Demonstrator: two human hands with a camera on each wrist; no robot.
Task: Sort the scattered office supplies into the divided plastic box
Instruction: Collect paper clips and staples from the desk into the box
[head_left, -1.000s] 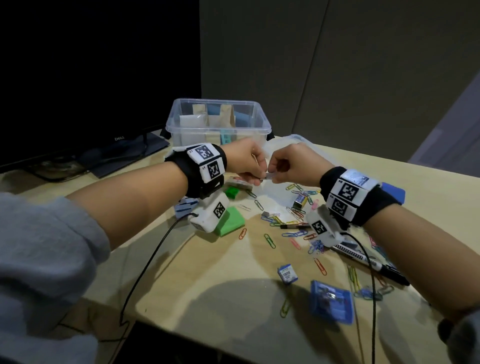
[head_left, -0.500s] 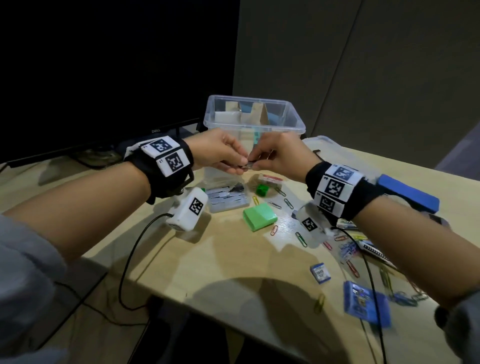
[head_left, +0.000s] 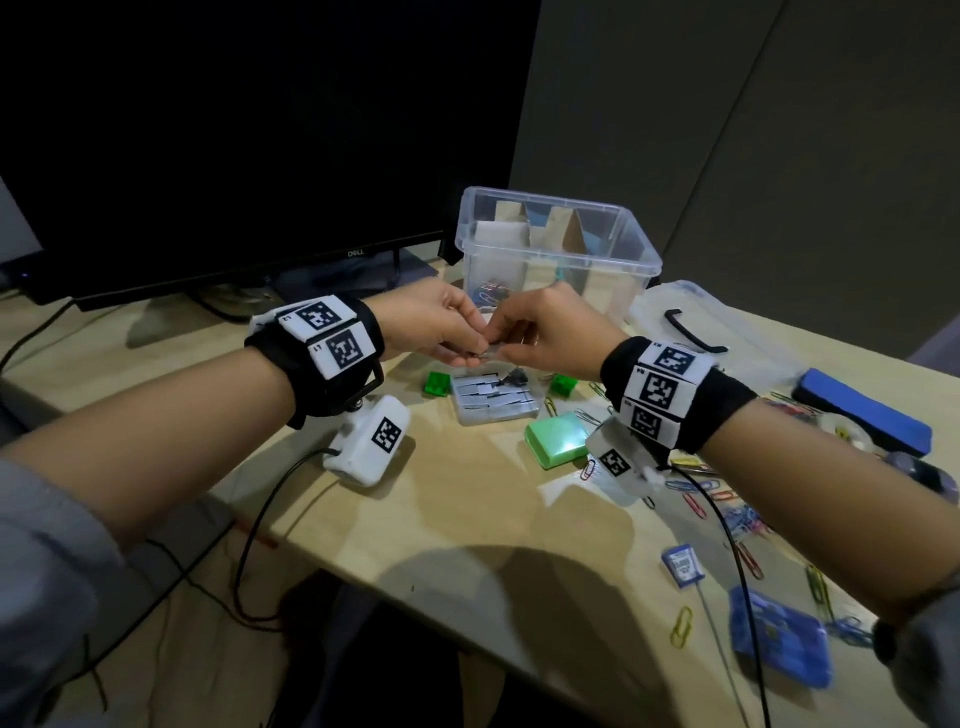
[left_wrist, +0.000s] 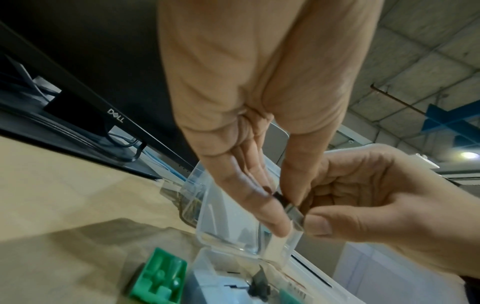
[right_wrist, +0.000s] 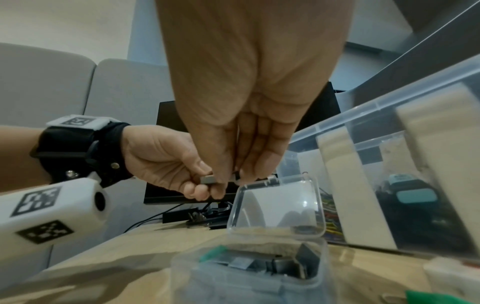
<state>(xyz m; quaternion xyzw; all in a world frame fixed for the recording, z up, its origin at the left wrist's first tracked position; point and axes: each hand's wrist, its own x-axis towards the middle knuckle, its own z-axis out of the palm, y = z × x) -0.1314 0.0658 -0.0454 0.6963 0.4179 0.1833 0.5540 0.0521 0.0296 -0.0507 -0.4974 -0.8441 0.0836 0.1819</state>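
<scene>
My left hand (head_left: 467, 347) and right hand (head_left: 511, 347) meet fingertip to fingertip and pinch one small silvery staple strip (head_left: 491, 355) between them. The strip (left_wrist: 293, 211) shows between thumb and finger in the left wrist view, and in the right wrist view its grey end (right_wrist: 207, 179) sticks out. Directly under the hands lies an open clear staple case (head_left: 493, 402) with its lid (right_wrist: 275, 207) standing up. Behind it stands the clear divided box (head_left: 631, 244) with cardboard partitions and coloured paper clips in a near compartment.
A dark monitor (head_left: 234, 130) stands at the back left. On the desk lie two small green pieces (head_left: 436, 383), a green block (head_left: 558, 439), a blue eraser (head_left: 862, 413), the box lid (head_left: 737, 338), scattered paper clips (head_left: 743, 514) and blue packets (head_left: 776, 636). The desk edge runs close in front.
Both hands, still pinching the small piece together, have moved from over the scattered clips to above the open staple case in front of the box. The view has swung left.
</scene>
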